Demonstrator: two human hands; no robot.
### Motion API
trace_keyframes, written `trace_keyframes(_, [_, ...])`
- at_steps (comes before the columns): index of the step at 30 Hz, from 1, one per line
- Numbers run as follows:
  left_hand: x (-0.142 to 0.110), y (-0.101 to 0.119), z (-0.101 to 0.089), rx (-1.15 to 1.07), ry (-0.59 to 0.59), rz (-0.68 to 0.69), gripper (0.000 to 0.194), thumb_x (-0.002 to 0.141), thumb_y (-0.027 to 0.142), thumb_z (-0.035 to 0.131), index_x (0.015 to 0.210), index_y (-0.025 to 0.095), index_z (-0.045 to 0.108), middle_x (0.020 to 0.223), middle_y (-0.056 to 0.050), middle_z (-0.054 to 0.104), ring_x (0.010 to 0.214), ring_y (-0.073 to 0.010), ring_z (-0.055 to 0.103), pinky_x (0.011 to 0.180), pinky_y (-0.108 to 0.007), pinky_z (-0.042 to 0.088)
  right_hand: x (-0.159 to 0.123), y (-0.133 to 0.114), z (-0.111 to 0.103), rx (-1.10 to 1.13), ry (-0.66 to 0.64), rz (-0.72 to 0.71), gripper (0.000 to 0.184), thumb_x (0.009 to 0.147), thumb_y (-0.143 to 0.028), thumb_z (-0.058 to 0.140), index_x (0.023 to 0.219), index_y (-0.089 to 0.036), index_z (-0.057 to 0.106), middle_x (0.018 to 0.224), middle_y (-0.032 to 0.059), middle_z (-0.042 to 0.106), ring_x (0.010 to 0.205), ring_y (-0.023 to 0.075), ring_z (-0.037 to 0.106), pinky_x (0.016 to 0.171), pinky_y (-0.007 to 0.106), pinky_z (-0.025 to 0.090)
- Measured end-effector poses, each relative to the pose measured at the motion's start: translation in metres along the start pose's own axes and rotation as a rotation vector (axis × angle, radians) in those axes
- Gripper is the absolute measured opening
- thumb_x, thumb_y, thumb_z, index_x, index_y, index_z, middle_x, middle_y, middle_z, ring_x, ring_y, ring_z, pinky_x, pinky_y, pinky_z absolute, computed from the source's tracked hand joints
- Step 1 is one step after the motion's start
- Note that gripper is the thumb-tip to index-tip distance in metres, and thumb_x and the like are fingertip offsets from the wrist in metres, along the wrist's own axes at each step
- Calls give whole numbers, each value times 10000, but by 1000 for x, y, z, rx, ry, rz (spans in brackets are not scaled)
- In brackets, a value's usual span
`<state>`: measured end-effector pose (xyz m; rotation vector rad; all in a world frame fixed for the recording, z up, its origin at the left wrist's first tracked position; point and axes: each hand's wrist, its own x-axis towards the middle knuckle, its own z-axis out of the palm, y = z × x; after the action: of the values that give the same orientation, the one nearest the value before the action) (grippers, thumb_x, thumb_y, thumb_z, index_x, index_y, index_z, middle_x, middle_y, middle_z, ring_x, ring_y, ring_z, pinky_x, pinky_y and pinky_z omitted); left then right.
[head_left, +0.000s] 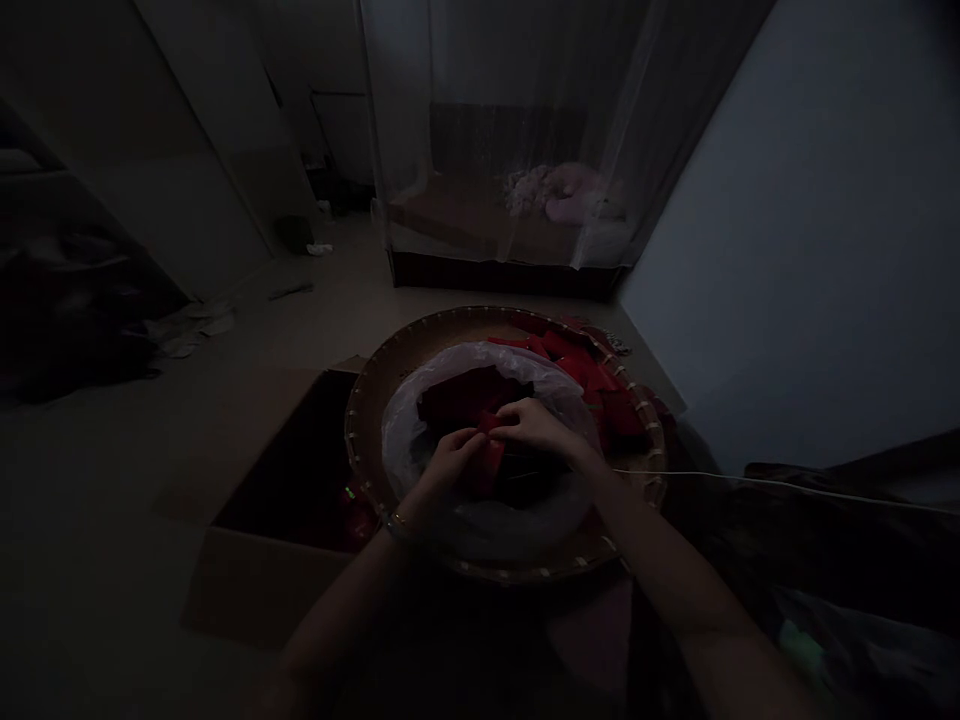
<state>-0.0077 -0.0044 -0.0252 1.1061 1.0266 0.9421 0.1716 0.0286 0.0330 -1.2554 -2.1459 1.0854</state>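
Note:
In dim light, my left hand (450,458) and my right hand (538,426) meet over a clear plastic bag (411,400) that lies spread open on a round woven tray (363,400). The fingers of both hands pinch a small red flat piece (490,462), paper or fabric, I cannot tell which. Dark red pieces (461,392) lie inside the bag behind my fingers. More red flat pieces (574,360) are heaped on the tray's right side. A bracelet circles my left wrist.
An open cardboard box (247,565) with something red and shiny inside stands left of the tray. A thin pale cord (720,476) runs off to the right. Behind is a bed (457,225) under a net; a pale wall (810,220) rises at right.

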Motion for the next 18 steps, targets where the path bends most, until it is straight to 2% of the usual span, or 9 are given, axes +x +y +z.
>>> trace_keyframes(1, [0,0,0,-6,19,-11,387,685,462,661,836,105,667,736,-32,646,655,-136,566,573,-207,416,1,0,3,31,81,-8,229,700,-350,636,776,-135,648,713,2,599,658,114,510,590,215,383])
trace_keyframes(3, [-1,1,-1,-49,54,-29,387,682,466,661,827,107,665,696,-16,625,615,-119,540,552,-199,398,3,3,9,118,215,26,326,660,-326,669,927,-139,643,780,14,620,690,124,531,613,222,408])
trace_keyframes(5, [-1,1,-1,-104,87,-35,383,674,460,669,829,110,663,684,-9,618,596,-108,528,551,-196,393,4,7,16,188,269,109,442,646,-348,678,1027,-132,621,760,14,618,635,118,523,563,219,404])
trace_keyframes(8, [-2,2,-1,-129,94,-31,372,656,447,688,825,117,664,694,-11,625,604,-110,542,558,-198,394,5,12,27,198,258,197,382,665,-408,653,916,-121,664,696,14,621,582,110,507,525,214,386])
trace_keyframes(10, [-3,3,0,-117,49,-37,403,617,424,730,868,116,664,712,-18,637,617,-117,559,575,-208,406,6,13,32,181,248,205,326,678,-426,637,784,-120,678,678,19,633,597,116,517,543,216,392])
trace_keyframes(12, [-3,3,1,-105,-7,-61,471,538,371,793,901,103,659,714,-24,645,610,-122,568,594,-224,422,6,13,34,175,246,200,321,695,-433,622,741,-120,677,681,23,646,615,125,535,568,223,407])
trace_keyframes(15, [-3,1,0,-83,2,-87,491,468,315,833,862,83,653,679,-26,643,566,-118,563,574,-233,427,0,16,30,126,263,165,347,783,-440,533,839,-129,677,776,41,670,689,150,579,634,250,440])
trace_keyframes(17, [-3,0,-1,-92,52,-93,474,496,326,822,864,86,645,674,-32,649,552,-121,570,553,-231,429,-11,24,24,-10,238,85,335,818,-401,508,998,-154,647,926,60,667,817,175,595,726,282,452])
trace_keyframes(18, [-2,0,-1,-109,70,-97,471,513,334,815,875,88,639,679,-39,656,556,-127,581,548,-232,434,-18,29,22,-127,199,32,349,792,-361,561,1084,-176,613,1019,69,647,906,189,583,790,303,443])
